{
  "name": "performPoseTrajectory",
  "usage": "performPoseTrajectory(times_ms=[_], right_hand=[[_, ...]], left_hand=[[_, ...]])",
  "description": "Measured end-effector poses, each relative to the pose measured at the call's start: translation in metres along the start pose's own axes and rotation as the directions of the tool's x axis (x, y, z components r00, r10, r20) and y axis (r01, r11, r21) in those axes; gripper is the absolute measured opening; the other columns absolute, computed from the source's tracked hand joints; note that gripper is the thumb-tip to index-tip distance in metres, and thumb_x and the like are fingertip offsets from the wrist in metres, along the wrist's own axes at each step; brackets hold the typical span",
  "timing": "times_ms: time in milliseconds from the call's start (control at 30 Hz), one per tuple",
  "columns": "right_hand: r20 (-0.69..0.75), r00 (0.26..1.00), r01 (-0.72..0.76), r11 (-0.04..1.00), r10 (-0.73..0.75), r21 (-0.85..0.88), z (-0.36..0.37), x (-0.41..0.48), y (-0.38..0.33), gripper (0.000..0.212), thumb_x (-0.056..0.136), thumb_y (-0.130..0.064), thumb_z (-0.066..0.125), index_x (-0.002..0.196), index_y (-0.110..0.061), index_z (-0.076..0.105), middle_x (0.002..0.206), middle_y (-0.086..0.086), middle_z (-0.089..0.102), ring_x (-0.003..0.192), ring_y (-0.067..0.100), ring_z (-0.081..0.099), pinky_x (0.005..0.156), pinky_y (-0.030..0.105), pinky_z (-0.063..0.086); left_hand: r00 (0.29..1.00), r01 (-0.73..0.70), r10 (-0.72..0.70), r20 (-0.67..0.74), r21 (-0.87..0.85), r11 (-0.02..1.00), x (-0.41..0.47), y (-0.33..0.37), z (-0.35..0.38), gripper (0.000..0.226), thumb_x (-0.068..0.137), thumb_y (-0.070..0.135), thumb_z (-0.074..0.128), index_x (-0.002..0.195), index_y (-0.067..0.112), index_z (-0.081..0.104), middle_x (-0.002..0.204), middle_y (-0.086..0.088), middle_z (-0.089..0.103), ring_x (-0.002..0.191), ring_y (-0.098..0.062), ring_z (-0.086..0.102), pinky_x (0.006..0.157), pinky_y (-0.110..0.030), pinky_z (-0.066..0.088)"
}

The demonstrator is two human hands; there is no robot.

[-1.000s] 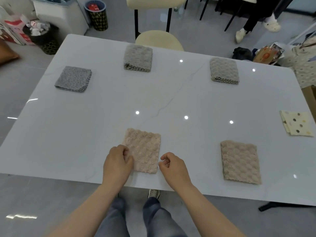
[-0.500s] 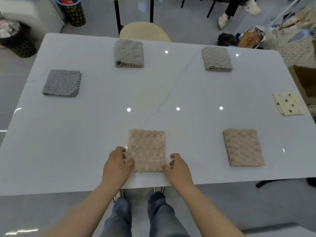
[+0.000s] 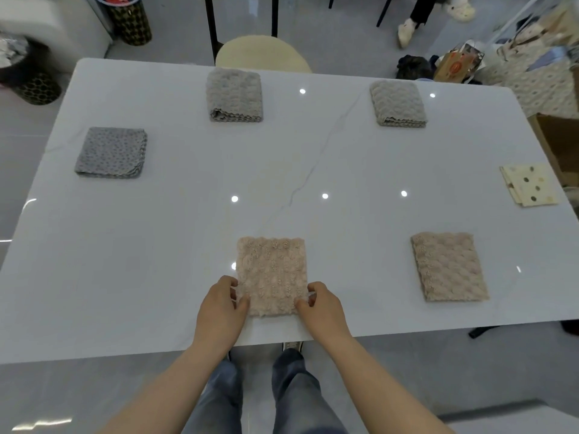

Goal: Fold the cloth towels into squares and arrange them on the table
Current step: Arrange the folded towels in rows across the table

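A folded beige towel [image 3: 272, 270] lies near the front edge of the white table [image 3: 156, 252]. My left hand [image 3: 221, 308] pinches its near left corner and my right hand [image 3: 321, 308] pinches its near right corner. Other folded squares lie around the table: a second beige towel [image 3: 448, 267] at the front right, a dark grey towel [image 3: 112, 152] at the left, a grey towel [image 3: 235, 96] at the back middle, a grey-beige towel [image 3: 398, 103] at the back right and a cream dotted cloth [image 3: 529, 185] at the right edge.
A cream chair seat [image 3: 263, 54] stands behind the table's far edge. Patterned bins [image 3: 131, 18] sit on the floor at the back left. Bags and a cardboard box [image 3: 560, 145] crowd the right side. A seated person's feet [image 3: 407, 29] show at the back.
The beige towel has been turned from a slight tilt to lie square with the table edge. Both hands have closed in on its near corners. The camera view has shifted.
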State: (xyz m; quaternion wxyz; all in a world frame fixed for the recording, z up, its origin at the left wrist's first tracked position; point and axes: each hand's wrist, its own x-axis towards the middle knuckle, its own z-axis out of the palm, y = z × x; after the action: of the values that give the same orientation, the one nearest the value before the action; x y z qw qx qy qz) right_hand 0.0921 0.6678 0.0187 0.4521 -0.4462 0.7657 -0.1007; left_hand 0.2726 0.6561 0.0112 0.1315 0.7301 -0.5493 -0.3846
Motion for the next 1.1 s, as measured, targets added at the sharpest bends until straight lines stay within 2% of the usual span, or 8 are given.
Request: performPoseTrajectory(times_ms=[333, 400, 467, 567, 700, 867, 1100], right_hand=[[-0.029, 0.998, 0.047, 0.999, -0.047, -0.012, 0.002, 0.01, -0.007, 0.033, 0.094, -0.02, 0.055, 0.125, -0.009, 0.05, 0.087, -0.004, 0.051, 0.084, 0.013, 0.051, 0.072, 0.021, 0.037], [-0.036, 0.997, 0.067, 0.998, -0.067, -0.02, 0.002, 0.012, -0.009, 0.032, 0.094, -0.019, 0.054, 0.124, -0.009, 0.05, 0.083, -0.007, 0.049, 0.082, 0.012, 0.05, 0.068, 0.02, 0.037], [-0.04, 0.996, 0.077, 0.997, -0.078, -0.024, 0.002, 0.014, -0.01, 0.028, 0.094, -0.018, 0.054, 0.121, -0.01, 0.051, 0.078, -0.012, 0.046, 0.079, 0.011, 0.049, 0.059, 0.015, 0.035], [-0.045, 0.995, 0.085, 0.996, -0.086, -0.026, 0.002, 0.016, -0.01, 0.027, 0.094, -0.018, 0.054, 0.119, -0.01, 0.052, 0.079, -0.012, 0.047, 0.079, 0.011, 0.05, 0.057, 0.009, 0.033], [-0.042, 0.995, 0.086, 0.996, -0.087, -0.024, 0.004, 0.017, -0.01, 0.028, 0.094, -0.018, 0.054, 0.121, -0.01, 0.052, 0.089, -0.004, 0.052, 0.082, 0.012, 0.051, 0.062, 0.017, 0.035], [-0.039, 0.996, 0.082, 0.996, -0.083, -0.027, 0.009, 0.017, -0.01, 0.029, 0.093, -0.02, 0.055, 0.12, -0.01, 0.052, 0.092, -0.002, 0.055, 0.083, 0.013, 0.052, 0.07, 0.021, 0.037], [-0.031, 0.995, 0.091, 0.995, -0.092, -0.034, 0.011, 0.016, -0.011, 0.023, 0.093, -0.019, 0.054, 0.115, -0.01, 0.053, 0.087, -0.004, 0.054, 0.081, 0.013, 0.052, 0.064, 0.021, 0.037]], left_hand=[[1.0, -0.008, 0.007, -0.03, -0.036, 0.999, 0.011, 0.004, -0.006, 0.027, 0.088, 0.018, 0.059, 0.114, 0.011, 0.052, 0.091, 0.0, 0.056, 0.07, -0.007, 0.051, 0.057, -0.011, 0.031], [0.999, -0.007, 0.006, -0.035, -0.036, 0.999, 0.014, 0.005, -0.008, 0.027, 0.088, 0.018, 0.059, 0.114, 0.011, 0.052, 0.091, 0.0, 0.056, 0.07, -0.008, 0.051, 0.057, -0.011, 0.031], [0.999, -0.006, 0.005, -0.035, -0.032, 0.999, 0.016, 0.005, -0.009, 0.027, 0.088, 0.018, 0.059, 0.113, 0.011, 0.052, 0.091, 0.0, 0.056, 0.07, -0.009, 0.052, 0.057, -0.011, 0.031], [0.999, -0.008, 0.007, -0.033, -0.029, 1.0, 0.016, 0.004, -0.008, 0.027, 0.088, 0.019, 0.059, 0.114, 0.011, 0.052, 0.091, 0.0, 0.056, 0.069, -0.007, 0.051, 0.057, -0.011, 0.031], [1.0, -0.006, 0.005, -0.025, -0.031, 0.999, 0.014, 0.001, -0.007, 0.026, 0.089, 0.018, 0.058, 0.114, 0.011, 0.052, 0.089, 0.0, 0.055, 0.069, -0.005, 0.05, 0.056, -0.011, 0.031], [1.0, -0.003, 0.002, -0.031, -0.03, 1.0, 0.014, -0.003, -0.009, 0.022, 0.088, 0.017, 0.058, 0.109, 0.012, 0.053, 0.087, 0.001, 0.055, 0.068, -0.006, 0.05, 0.056, -0.012, 0.032], [0.999, -0.006, 0.006, -0.036, -0.026, 1.0, 0.016, -0.006, -0.01, 0.022, 0.088, 0.017, 0.059, 0.109, 0.012, 0.053, 0.088, 0.0, 0.055, 0.07, -0.01, 0.051, 0.057, -0.012, 0.032]])
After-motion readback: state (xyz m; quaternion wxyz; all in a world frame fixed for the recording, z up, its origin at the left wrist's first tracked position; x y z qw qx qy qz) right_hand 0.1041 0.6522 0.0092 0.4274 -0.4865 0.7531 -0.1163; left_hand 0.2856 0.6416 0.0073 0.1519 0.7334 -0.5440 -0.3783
